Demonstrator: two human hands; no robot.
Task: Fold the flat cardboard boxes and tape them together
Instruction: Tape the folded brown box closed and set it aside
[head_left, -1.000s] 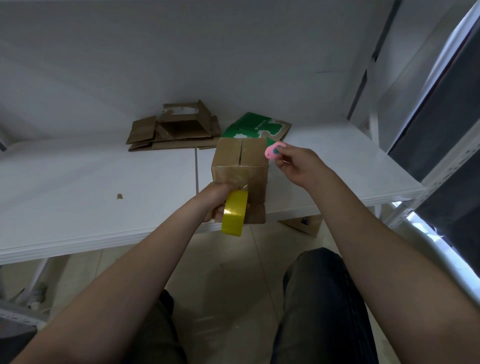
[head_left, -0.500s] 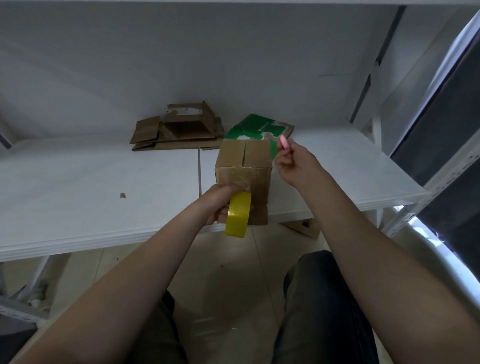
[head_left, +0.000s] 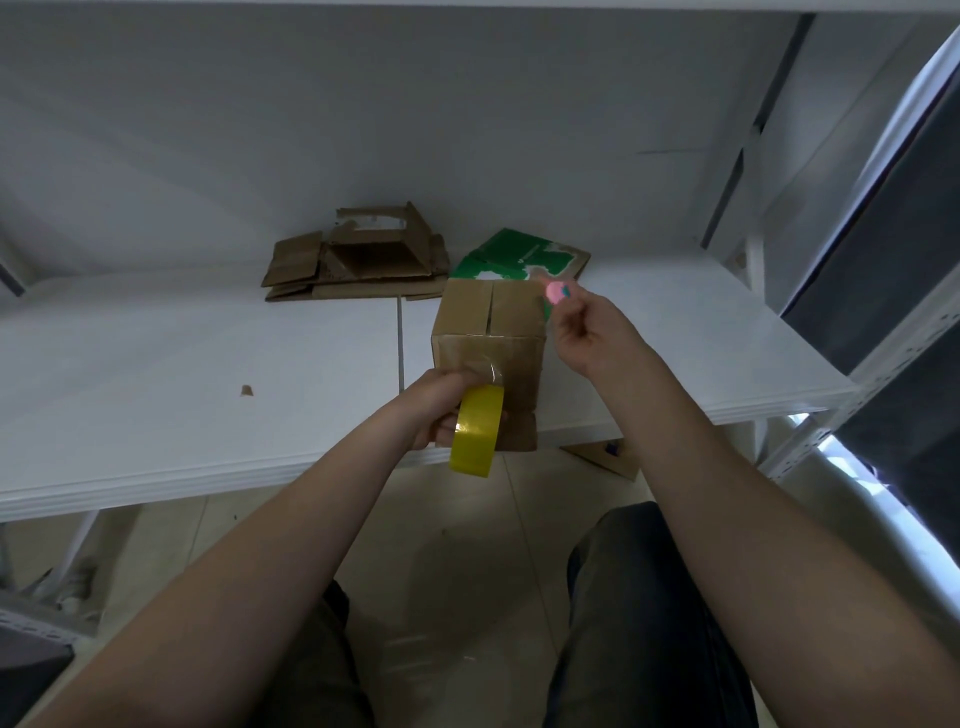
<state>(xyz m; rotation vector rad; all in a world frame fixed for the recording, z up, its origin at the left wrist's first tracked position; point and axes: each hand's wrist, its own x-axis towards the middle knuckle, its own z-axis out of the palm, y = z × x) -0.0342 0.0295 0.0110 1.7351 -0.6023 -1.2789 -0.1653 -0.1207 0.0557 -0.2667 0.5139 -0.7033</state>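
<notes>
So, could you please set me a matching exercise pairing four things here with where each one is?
1 yellow tape roll; 2 small pink object; 3 green-printed cardboard; 4 cardboard scrap.
A alone on the left of the table; B pinched in the right hand; C gripped by the left hand, before the folded box; D flat behind the folded box.
Pairs: 1-C, 2-B, 3-D, 4-A.

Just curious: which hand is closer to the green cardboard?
Right. The right hand, pinching a pink object, is by the green cardboard; the left hand, lower, grips the tape roll.
</notes>
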